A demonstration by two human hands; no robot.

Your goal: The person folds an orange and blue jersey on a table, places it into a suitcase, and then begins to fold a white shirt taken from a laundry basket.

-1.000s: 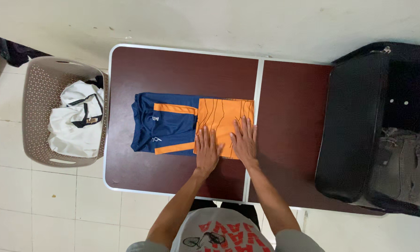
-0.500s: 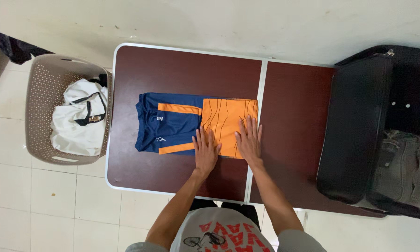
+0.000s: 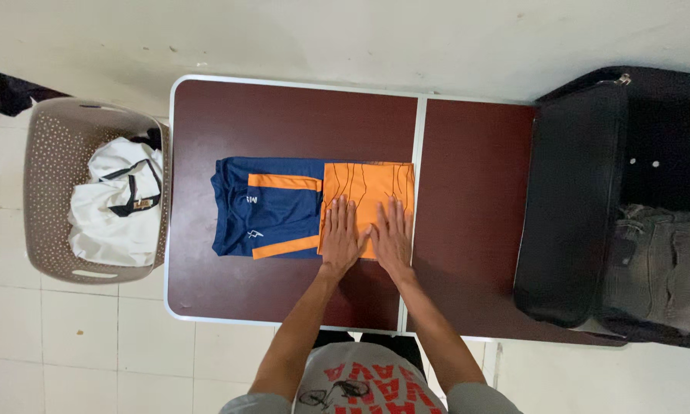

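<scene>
hands (image 3: 368, 238) closer together — thumbs touching

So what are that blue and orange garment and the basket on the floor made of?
The blue and orange garment under both flat hands looks like thin, smooth sports fabric, probably synthetic: it lies flat with crisp fold edges. The basket looks like moulded matte beige plastic, its walls pierced with rows of small holes.
</scene>
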